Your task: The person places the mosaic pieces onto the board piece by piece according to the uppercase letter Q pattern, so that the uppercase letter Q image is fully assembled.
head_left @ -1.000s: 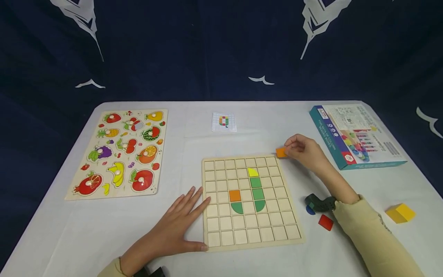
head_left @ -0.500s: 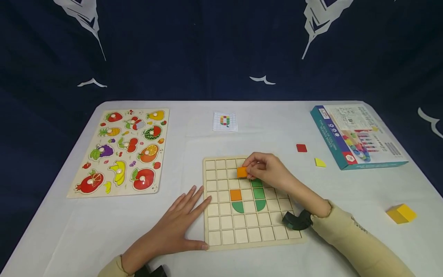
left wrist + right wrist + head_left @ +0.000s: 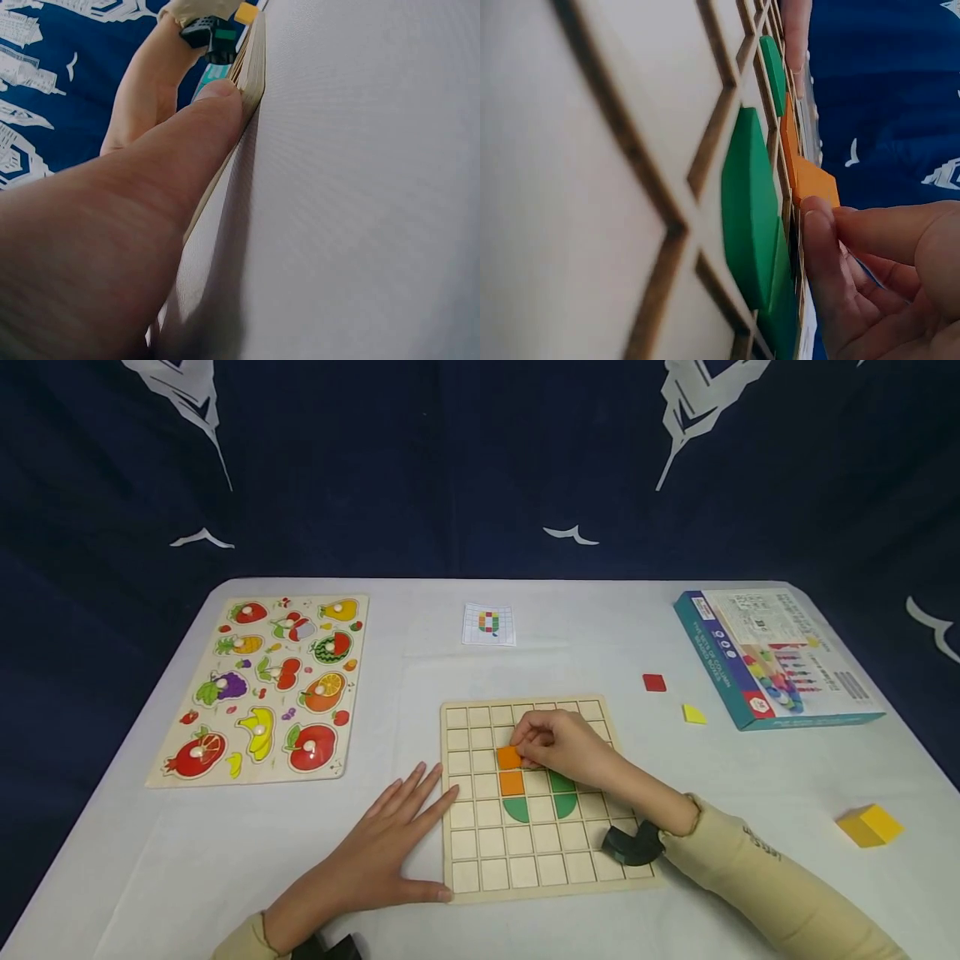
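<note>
My right hand point(image 3: 566, 745) pinches an orange square tile point(image 3: 507, 758) between thumb and fingertips, over the wooden grid board point(image 3: 495, 877). In the right wrist view that tile point(image 3: 816, 180) stands tilted at the grid. Directly nearer me lies a second orange square point(image 3: 512, 783), with a green rounded piece point(image 3: 516, 810) below it. More green pieces point(image 3: 564, 806) lie in a column to the right, partly hidden by my right hand. My left hand point(image 3: 378, 852) rests with spread fingers at the board's left edge; its thumb point(image 3: 214, 97) touches the edge.
A fruit puzzle board point(image 3: 262, 693) lies at left. A small pattern card point(image 3: 489, 624) is at the back. To the right are a red square point(image 3: 654, 682), a yellow piece point(image 3: 693, 714), a boxed set point(image 3: 780, 656) and a yellow block point(image 3: 870, 824).
My right hand has carried the orange tile from beyond the board's upper right corner leftward and down to the cell above the other orange square. My left hand has stayed in place.
</note>
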`<state>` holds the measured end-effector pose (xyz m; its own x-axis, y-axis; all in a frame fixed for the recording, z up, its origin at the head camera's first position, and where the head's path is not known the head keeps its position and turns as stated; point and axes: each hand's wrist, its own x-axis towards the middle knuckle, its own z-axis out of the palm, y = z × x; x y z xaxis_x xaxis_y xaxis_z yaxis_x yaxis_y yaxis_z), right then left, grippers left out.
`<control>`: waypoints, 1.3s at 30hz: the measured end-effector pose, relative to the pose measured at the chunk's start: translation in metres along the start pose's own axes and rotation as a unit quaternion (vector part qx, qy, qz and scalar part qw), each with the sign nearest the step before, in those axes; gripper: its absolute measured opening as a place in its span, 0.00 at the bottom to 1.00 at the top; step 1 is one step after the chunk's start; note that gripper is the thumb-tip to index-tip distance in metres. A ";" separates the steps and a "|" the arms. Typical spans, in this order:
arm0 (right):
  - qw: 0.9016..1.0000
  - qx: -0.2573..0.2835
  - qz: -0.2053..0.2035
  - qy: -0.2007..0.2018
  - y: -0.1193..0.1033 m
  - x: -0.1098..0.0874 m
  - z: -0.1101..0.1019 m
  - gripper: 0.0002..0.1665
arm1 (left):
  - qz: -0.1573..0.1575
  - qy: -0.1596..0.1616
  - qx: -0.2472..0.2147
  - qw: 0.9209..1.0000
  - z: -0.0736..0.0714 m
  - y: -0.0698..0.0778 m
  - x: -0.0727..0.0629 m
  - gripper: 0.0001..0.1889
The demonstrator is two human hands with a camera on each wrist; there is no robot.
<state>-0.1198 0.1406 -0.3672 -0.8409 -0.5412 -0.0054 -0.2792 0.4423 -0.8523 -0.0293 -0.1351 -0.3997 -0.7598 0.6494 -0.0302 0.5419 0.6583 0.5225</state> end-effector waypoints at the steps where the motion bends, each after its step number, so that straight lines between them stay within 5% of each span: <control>1: 1.000 -0.018 -0.005 0.002 0.000 0.000 0.000 0.04 | 0.001 0.000 0.000 1.000 0.000 0.000 0.000 0.57; 8: 0.991 -0.127 -0.035 0.032 -0.002 -0.001 -0.001 0.04 | 0.002 0.002 -0.001 1.000 -0.001 0.001 0.000 0.57; 14: 0.992 -0.117 -0.028 0.044 -0.004 -0.007 -0.016 0.05 | 0.001 0.000 -0.004 1.000 0.000 0.000 0.001 0.56; 21: 0.989 -0.100 0.010 0.111 0.003 -0.034 -0.063 0.08 | -0.004 -0.003 -0.007 1.000 0.000 0.001 0.000 0.56; 27: 0.972 -0.113 0.072 0.195 0.026 -0.075 -0.102 0.13 | 0.004 0.006 0.004 1.000 0.002 -0.001 -0.001 0.56; 30: 0.957 -0.137 0.120 0.224 0.066 -0.092 -0.116 0.18 | 0.006 0.007 0.007 1.000 0.002 -0.002 -0.001 0.56; 34: 0.938 -0.201 0.148 0.241 0.090 -0.103 -0.119 0.18 | 0.003 0.004 0.007 1.000 0.001 -0.001 -0.001 0.56; 39: 0.931 -0.240 0.165 0.220 0.067 -0.104 -0.111 0.23 | 0.006 0.007 0.005 1.000 0.001 -0.001 -0.001 0.56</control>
<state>-0.1022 0.3055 -0.3654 -0.9966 -0.0211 0.0792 -0.0587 0.8582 -0.5100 -0.0284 -0.1356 -0.4013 -0.7582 0.6519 -0.0132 0.5540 0.6547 0.5142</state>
